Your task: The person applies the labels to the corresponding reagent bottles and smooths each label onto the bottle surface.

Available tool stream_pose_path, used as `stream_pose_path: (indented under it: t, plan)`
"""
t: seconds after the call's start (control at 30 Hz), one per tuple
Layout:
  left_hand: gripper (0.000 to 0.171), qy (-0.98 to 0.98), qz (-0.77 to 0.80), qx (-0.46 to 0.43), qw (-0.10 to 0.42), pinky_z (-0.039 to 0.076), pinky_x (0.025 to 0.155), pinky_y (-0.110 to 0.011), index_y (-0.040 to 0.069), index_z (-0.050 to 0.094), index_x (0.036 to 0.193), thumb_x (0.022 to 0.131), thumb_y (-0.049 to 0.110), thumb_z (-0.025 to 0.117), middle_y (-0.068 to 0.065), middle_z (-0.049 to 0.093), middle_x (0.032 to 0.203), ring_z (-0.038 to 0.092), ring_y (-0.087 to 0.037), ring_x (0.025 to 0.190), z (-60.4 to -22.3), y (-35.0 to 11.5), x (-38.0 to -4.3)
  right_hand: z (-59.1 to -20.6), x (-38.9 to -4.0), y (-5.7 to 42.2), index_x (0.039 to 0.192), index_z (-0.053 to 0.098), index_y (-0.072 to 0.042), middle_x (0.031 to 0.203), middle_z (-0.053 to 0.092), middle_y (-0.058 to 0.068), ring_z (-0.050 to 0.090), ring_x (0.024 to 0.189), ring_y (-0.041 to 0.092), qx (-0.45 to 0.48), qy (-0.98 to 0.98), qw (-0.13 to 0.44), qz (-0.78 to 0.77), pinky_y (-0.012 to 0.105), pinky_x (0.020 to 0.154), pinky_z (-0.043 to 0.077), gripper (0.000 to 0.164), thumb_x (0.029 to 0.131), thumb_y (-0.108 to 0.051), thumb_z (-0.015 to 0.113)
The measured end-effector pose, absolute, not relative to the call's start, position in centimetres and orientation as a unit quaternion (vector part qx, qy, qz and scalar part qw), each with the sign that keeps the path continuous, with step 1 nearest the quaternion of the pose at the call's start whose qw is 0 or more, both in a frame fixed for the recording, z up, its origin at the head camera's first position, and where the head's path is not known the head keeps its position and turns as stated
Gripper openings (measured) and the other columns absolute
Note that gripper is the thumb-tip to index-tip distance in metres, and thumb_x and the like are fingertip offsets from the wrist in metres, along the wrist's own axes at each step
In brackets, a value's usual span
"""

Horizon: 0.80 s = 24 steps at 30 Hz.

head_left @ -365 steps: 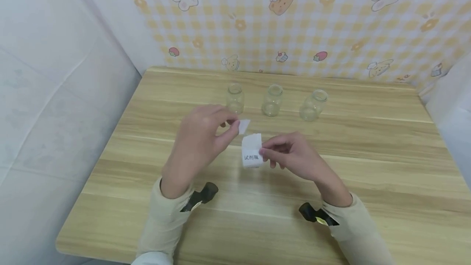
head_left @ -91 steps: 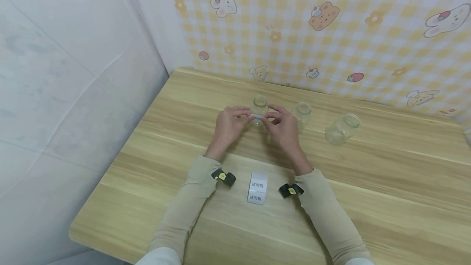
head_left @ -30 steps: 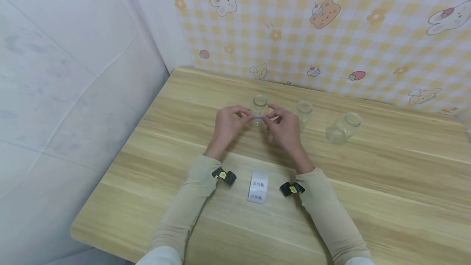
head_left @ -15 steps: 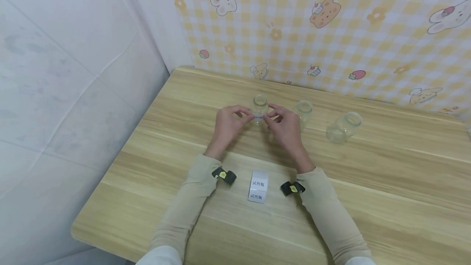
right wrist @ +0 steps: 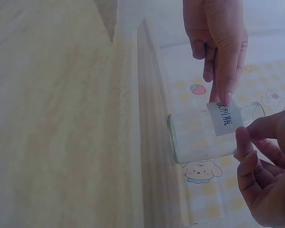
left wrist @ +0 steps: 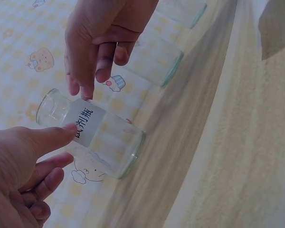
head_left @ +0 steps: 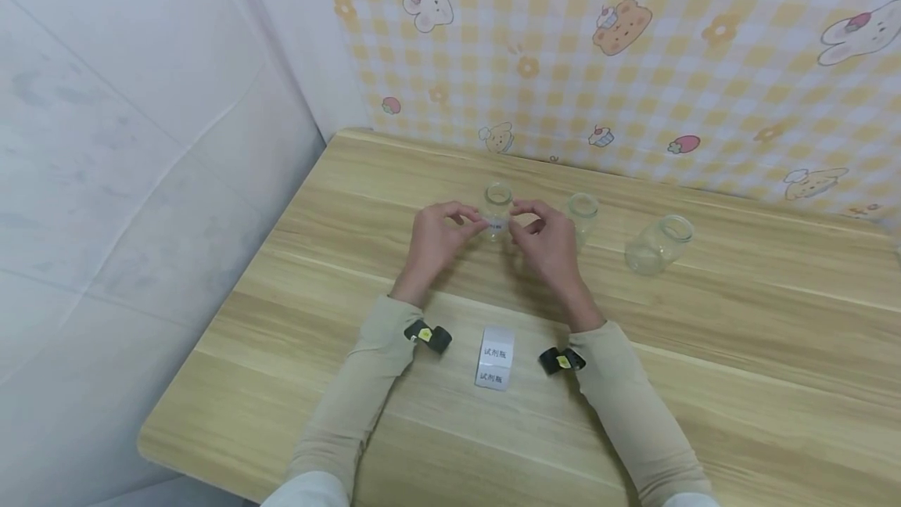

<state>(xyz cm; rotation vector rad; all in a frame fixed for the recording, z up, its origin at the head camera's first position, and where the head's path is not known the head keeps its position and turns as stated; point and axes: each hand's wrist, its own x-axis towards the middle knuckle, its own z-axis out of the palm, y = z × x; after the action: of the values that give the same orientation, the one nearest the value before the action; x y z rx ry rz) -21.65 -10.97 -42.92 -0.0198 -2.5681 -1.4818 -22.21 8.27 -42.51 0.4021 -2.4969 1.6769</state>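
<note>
In the head view, a clear glass jar (head_left: 499,195) stands upright on the table between both hands. A white label (left wrist: 89,122) with black printed characters lies against its side. My left hand (head_left: 440,239) holds the jar's left side, its thumb pressed on one end of the label in the left wrist view. At the opposite side my right hand (head_left: 551,241) holds the jar with thumb and forefinger at the label's other edge, as the right wrist view shows on the jar (right wrist: 194,137). The fingers cover parts of the jar's sides.
Two more glass jars stand to the right: a near one (head_left: 583,208), partly behind the right hand, and a farther one (head_left: 658,245). A strip of two printed labels (head_left: 495,357) lies on the wooden table (head_left: 394,429) between the forearms. A checked cloth (head_left: 563,84) hangs behind.
Earlier the left hand pinched a small piece and the right held the label strip; the strip now lies on the table. Lately the right thumb shifts slightly right, baring more of the label.
</note>
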Motion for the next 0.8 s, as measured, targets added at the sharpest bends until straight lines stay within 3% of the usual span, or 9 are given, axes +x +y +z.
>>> stream_pose_path:
  t: [0.13, 0.27, 0.47, 0.63, 0.8]
  plan:
    - [0.017, -0.860, -0.504, -0.014, 0.085, 0.050, 0.078, -0.034, 0.012, 0.076, 0.086, 0.084, 0.024, 0.089, -0.001, 0.077, 0.101, 0.065, -0.021, 0.091, -42.87, -10.96, -21.59, -42.37, -22.19, 8.28, 0.123, 0.066, 0.003, 0.115, 0.074, 0.022, 0.072, 0.070, 0.036, 0.126, -0.825, 0.050, 0.548, 0.017, 0.046, 0.046, 0.034, 0.091, -0.002, 0.075]
    - [0.023, -0.860, -0.501, -0.020, 0.089, 0.050, 0.077, -0.034, 0.012, 0.072, 0.085, 0.083, 0.028, 0.089, -0.001, 0.075, 0.098, 0.063, -0.020, 0.091, -42.89, -10.85, -21.56, -42.26, -22.11, 8.19, 0.128, 0.065, 0.001, 0.116, 0.074, 0.018, 0.072, 0.072, 0.029, 0.112, -0.833, 0.044, 0.540, 0.018, 0.051, 0.049, 0.041, 0.091, -0.011, 0.080]
    - [0.025, -0.866, -0.490, -0.025, 0.097, 0.051, 0.076, -0.032, 0.011, 0.070, 0.083, 0.083, 0.027, 0.089, -0.002, 0.076, 0.097, 0.064, -0.020, 0.090, -42.83, -10.88, -21.52, -42.23, -22.09, 8.09, 0.129, 0.066, 0.000, 0.080, 0.075, 0.020, 0.071, 0.067, 0.039, 0.107, -0.837, 0.035, 0.536, 0.019, 0.047, 0.046, 0.042, 0.092, -0.014, 0.081]
    - [0.022, -0.872, -0.477, -0.035, 0.102, 0.053, 0.078, -0.033, 0.010, 0.068, 0.082, 0.085, 0.022, 0.087, -0.004, 0.078, 0.101, 0.067, -0.020, 0.089, -42.84, -11.19, -21.62, -42.24, -22.22, 8.11, 0.128, 0.069, -0.001, 0.072, 0.074, 0.017, 0.069, 0.062, 0.040, 0.104, -0.841, 0.034, 0.530, 0.019, 0.044, 0.042, 0.039, 0.093, -0.014, 0.079]
    - [0.020, -0.868, -0.481, -0.049, 0.115, 0.051, 0.079, -0.032, 0.009, 0.067, 0.081, 0.087, 0.014, 0.085, -0.006, 0.079, 0.102, 0.068, -0.020, 0.086, -42.98, -11.42, -21.70, -42.32, -22.22, 8.20, 0.127, 0.070, -0.003, 0.070, 0.073, 0.016, 0.063, 0.053, 0.032, 0.107, -0.848, 0.036, 0.518, 0.019, 0.041, 0.039, 0.035, 0.095, -0.013, 0.077]
